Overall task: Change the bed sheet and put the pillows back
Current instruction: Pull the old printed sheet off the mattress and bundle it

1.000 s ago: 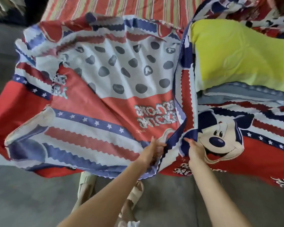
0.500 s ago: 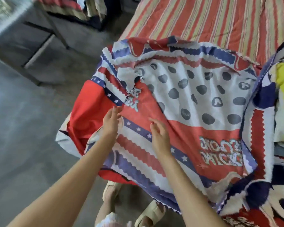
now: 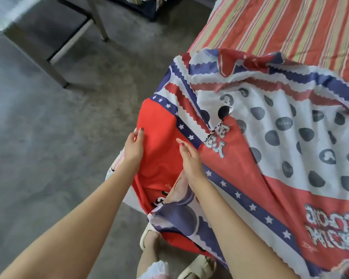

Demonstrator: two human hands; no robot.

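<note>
A red, white and blue cartoon-print bed sheet (image 3: 270,150) lies rumpled over the near corner of the bed, its edge hanging toward the floor. Beneath it shows the striped orange mattress (image 3: 290,23). My left hand (image 3: 133,147) lies against the sheet's red panel at the left edge with fingers straight. My right hand (image 3: 189,158) rests flat on the red panel beside a blue star band, fingers extended. No pillow is in view.
A grey concrete floor (image 3: 48,148) stretches to the left. Metal table legs (image 3: 97,19) stand at the upper left. My feet in light sandals (image 3: 149,236) are close under the hanging sheet edge.
My view swung left, and the yellow pillow left the frame. Both hands let go of the sheet's fold and moved left to the red corner panel, where they now lie flat.
</note>
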